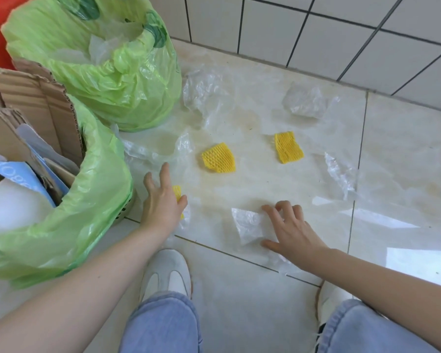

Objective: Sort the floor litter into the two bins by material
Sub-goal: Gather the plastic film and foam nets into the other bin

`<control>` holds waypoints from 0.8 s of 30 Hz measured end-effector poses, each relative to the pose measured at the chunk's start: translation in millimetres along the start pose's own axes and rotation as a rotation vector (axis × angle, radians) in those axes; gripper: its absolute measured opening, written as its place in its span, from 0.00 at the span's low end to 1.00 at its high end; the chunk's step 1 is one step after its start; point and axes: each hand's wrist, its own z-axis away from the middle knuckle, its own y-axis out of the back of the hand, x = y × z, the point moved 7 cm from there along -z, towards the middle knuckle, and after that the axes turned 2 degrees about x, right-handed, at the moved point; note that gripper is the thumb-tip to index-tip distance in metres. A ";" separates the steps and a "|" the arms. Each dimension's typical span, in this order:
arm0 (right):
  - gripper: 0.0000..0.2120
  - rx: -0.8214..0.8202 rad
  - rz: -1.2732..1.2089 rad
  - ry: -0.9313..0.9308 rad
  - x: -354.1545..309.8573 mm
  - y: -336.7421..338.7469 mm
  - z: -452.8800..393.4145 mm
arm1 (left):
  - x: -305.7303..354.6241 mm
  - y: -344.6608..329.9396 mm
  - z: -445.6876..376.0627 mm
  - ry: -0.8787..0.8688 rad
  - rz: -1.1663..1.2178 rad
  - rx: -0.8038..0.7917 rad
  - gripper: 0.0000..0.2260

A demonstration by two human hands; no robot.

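Your spread, empty right hand (pixel 289 229) presses the clear plastic scrap (pixel 247 225), which may slide, while your open left hand (pixel 161 200) covers yellow foam netting (pixel 177 192), gripping nothing.

White sneakers (pixel 166 272), blue jeans (pixel 161 324), tiled wall (pixel 341 29).

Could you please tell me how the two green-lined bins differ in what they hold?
The nearer green-lined bin holds torn brown cardboard and blue-and-white paper; the farther green-lined bin holds only clear plastic film. The nearer looks fuller, its cardboard sticking above the rim. Both wear green plastic liners.
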 end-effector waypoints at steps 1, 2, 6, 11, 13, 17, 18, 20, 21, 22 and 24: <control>0.35 0.009 -0.023 0.014 -2.1 1.7 -2.8 | -5.7 -4.6 -4.2 0.055 -0.033 -0.057 0.37; 0.33 0.013 -0.046 0.030 -4.7 2.8 -4.7 | -9.7 -9.3 -7.0 0.091 -0.072 -0.107 0.37; 0.32 0.009 -0.142 0.087 -10.7 3.0 -5.8 | -4.0 -17.2 -6.3 0.016 -0.242 -0.123 0.25; 0.46 0.002 -0.149 0.165 -4.1 3.9 -1.3 | 11.7 -19.4 4.0 -0.202 -0.516 -0.058 0.12; 0.46 0.003 -0.146 0.168 1.9 4.8 -0.6 | 13.9 -20.5 7.9 -0.236 -0.560 -0.055 0.10; 0.32 0.068 -0.179 0.141 16.5 7.0 -4.3 | 20.9 -19.0 15.0 -0.289 -0.426 -0.008 0.11; 0.27 0.106 -0.166 0.150 19.2 9.5 -5.8 | 23.5 -17.6 16.8 -0.306 -0.387 0.011 0.11; 0.21 0.160 -0.166 0.165 25.1 15.4 -9.3 | 29.8 -14.3 19.8 -0.345 -0.328 0.045 0.12; 0.19 0.182 -0.177 0.168 27.8 20.0 -11.2 | 33.3 -12.8 20.4 -0.361 -0.299 0.060 0.11; 0.17 0.213 -0.197 0.171 30.6 26.4 -12.7 | 36.5 -11.0 20.1 -0.374 -0.263 0.074 0.10; 0.13 0.291 -0.251 0.162 37.7 43.0 -15.4 | 41.3 -4.5 16.9 -0.369 -0.182 0.115 0.05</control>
